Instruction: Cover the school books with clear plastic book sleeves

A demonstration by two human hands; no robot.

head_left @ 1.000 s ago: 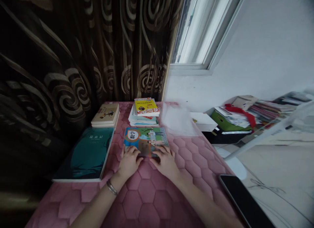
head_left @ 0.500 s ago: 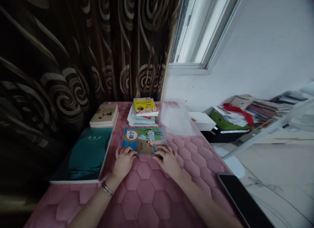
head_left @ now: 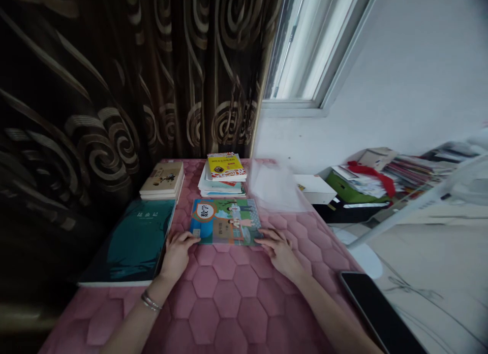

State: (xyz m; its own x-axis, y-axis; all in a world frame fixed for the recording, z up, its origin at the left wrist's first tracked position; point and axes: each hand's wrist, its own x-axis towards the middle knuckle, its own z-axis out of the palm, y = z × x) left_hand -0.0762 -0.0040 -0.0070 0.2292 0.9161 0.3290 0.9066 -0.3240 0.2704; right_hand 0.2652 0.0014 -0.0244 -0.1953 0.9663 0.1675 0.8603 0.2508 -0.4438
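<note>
Hands [head_left: 176, 255] [head_left: 280, 253] wider apart, maths book [head_left: 225, 222] between

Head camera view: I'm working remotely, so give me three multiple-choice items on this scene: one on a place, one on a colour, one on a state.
1. Where does the teal book lie relative to the maths textbook?
A) to its left
B) on top of it
C) to its right

2. What colour is the quilted mat beneath them?
A) green
B) white
C) pink

3. How do the left hand and right hand stand to the textbook?
A) lifting it off the mat
B) resting at its near corners
C) holding it upright

Answers:
1 A: the teal book lies beside it, on the left of the view.
2 C: its hexagon quilting shows pink.
3 B: the textbook lies flat, with a hand at each near corner.
</note>
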